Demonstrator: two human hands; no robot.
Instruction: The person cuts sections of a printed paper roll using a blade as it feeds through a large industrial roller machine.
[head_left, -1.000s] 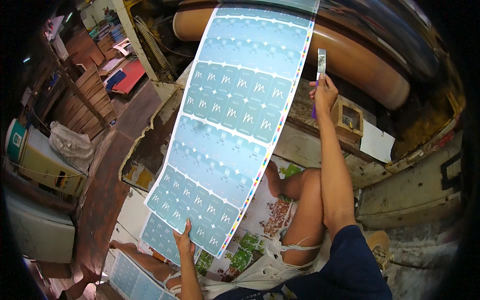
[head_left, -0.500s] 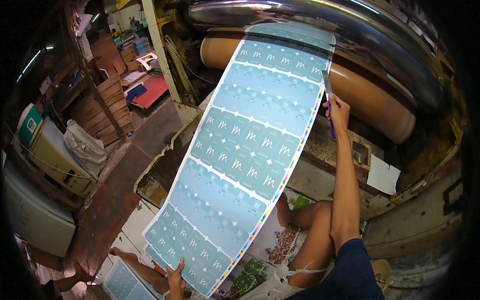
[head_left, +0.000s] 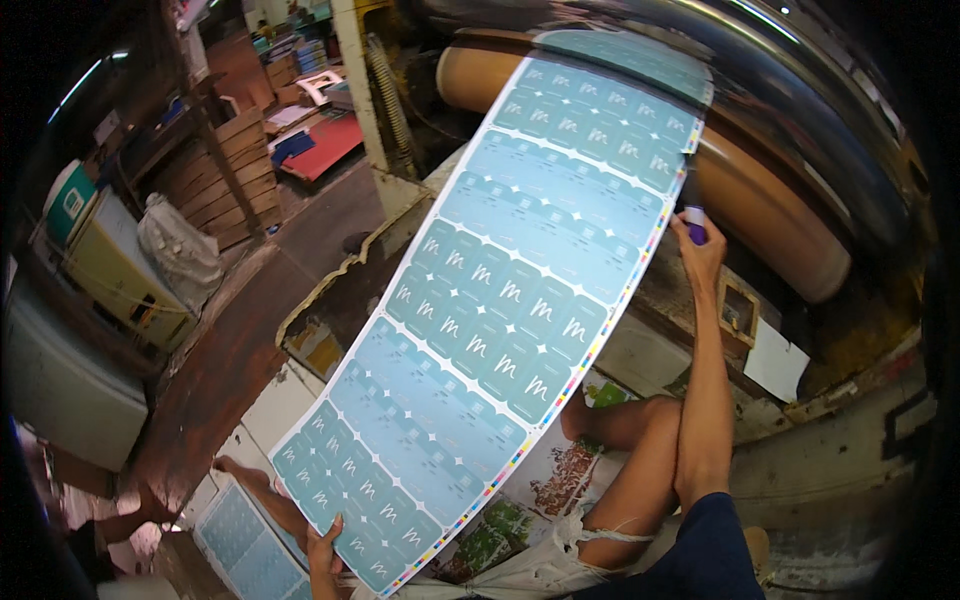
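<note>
A long printed sheet (head_left: 480, 275) in teal and pale blue runs from the big rollers down across my lap, with a color strip along its right edge. At its near left corner my left hand (head_left: 322, 553) pinches the edge, thumb on top and fingers underneath. My right hand (head_left: 702, 248) is closed around a knife with a purple handle (head_left: 695, 230), beside the sheet's far right edge. The blade is dark and partly hidden near that edge, where a small notch shows. Whether the blade touches the sheet, I cannot tell.
A shiny metal roller (head_left: 800, 90) and a brown roller (head_left: 770, 215) stand at the far side. Another printed sheet (head_left: 245, 540) lies at lower left. A white paper (head_left: 775, 360) rests at right, beside a small wooden frame (head_left: 738, 308). A red-topped table (head_left: 328, 148) stands further off.
My right hand has turned the knife, so its blade no longer points plainly upward. A notch now shows at the sheet's right edge. More printed rows show near the roller.
</note>
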